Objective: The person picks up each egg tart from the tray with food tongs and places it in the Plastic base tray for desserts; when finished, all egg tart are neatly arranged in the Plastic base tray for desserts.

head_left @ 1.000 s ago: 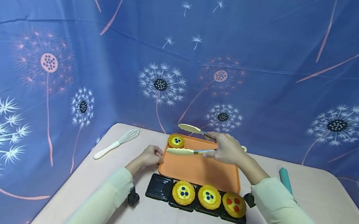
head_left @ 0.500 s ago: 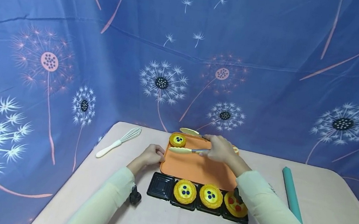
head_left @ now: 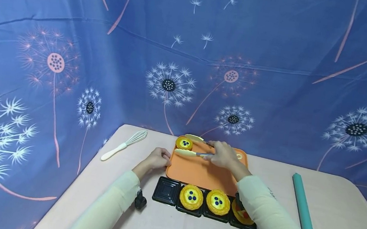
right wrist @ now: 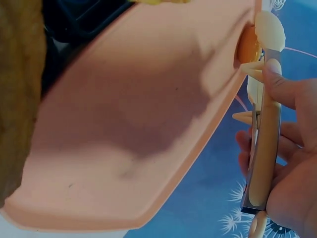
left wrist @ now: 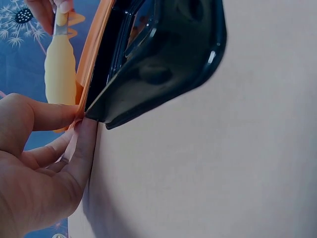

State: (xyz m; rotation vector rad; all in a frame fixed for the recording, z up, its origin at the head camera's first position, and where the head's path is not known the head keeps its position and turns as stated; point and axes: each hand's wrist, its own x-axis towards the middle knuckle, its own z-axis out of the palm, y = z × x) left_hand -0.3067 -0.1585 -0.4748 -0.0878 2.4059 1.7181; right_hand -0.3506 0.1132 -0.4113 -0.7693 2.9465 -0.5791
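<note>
My right hand [head_left: 224, 155] grips a pair of tongs [right wrist: 270, 129] with cream scalloped tips, spread apart over the orange tray [head_left: 204, 172]. Between those tips, at the tray's far left corner, sits a small egg tart [head_left: 184, 143] with blueberry-like dots; one tip overlaps its near side in the head view. Thumb and fingers of my left hand [left wrist: 44, 158] pinch the tray's left rim, beside a black plastic box [left wrist: 168, 64]. Along the tray's near side, two blueberry tarts and a red-topped tart [head_left: 241, 214], partly hidden by my right sleeve, sit in black boxes.
The leftmost black box [head_left: 166, 191] in the row holds no tart. A white whisk [head_left: 124, 145] lies at the table's left, and a teal rolling pin [head_left: 305, 213] on the right. Behind the table hangs a blue dandelion-print cloth [head_left: 189, 55].
My right hand has lowered the tongs toward the tart in the tray, and their tips now flank it. My right sleeve covers more of the red-topped tart. The left hand keeps its place.
</note>
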